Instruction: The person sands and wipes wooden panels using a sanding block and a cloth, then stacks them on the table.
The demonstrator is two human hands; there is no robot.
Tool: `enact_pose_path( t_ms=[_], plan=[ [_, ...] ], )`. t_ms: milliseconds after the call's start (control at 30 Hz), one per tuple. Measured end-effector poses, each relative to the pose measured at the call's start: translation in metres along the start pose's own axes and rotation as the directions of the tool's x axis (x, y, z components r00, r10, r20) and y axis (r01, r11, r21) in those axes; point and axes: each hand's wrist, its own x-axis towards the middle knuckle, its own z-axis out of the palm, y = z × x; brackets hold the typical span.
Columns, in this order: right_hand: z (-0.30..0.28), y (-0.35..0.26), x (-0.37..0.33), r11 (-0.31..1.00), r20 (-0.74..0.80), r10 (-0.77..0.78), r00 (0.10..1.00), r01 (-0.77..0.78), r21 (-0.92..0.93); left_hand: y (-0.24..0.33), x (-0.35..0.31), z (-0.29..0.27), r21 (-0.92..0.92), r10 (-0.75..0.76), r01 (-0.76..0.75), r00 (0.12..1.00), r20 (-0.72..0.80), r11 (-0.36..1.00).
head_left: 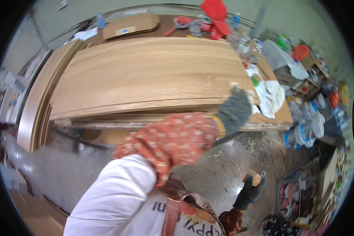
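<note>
A wood-grain panel (153, 74) lies flat on top of a stack of boards. My left hand (236, 108), in a dark grey knit glove with a yellow cuff, reaches across to the panel's right end and presses on its surface. Pale bits show at its fingertips; motion blur hides what they are. Down at the right, well below the panel, my right hand (251, 192) is in a similar dark glove. Its fingers are closed around a small tan piece (256, 179), whose kind I cannot make out.
Long boards (47, 90) lean at the left. A crumpled white cloth (271, 96) lies on the table's right end, near plastic bottles (244, 44). Behind the panel are a cardboard piece (131, 25) and a red bag (216, 15). White buckets (308, 131) stand at the right.
</note>
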Motion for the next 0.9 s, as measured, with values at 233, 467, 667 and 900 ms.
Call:
enact_pose_path(
  t_ms=[233,467,667,900],
  plan=[
    [0.015,-0.003,0.013,0.974,0.079,0.06,0.995,-0.076,0.214,-0.037,-0.034,-0.026,-0.236,0.079,-0.106,0.99,-0.119,0.966],
    [0.076,-0.082,0.019,0.979,0.172,-0.085,0.981,0.049,0.199,-0.171,-0.182,-0.107,0.042,-0.036,0.035,0.999,0.015,0.999],
    [0.147,-0.167,-0.019,0.86,0.179,-0.254,0.95,0.137,0.492,-0.298,-0.315,-0.203,0.399,-0.348,0.27,0.928,0.136,0.876],
    [0.167,-0.233,-0.013,0.872,0.268,-0.427,0.863,0.315,0.374,-0.398,-0.416,-0.278,0.335,-0.839,0.794,0.543,-0.019,0.507]
  ],
)
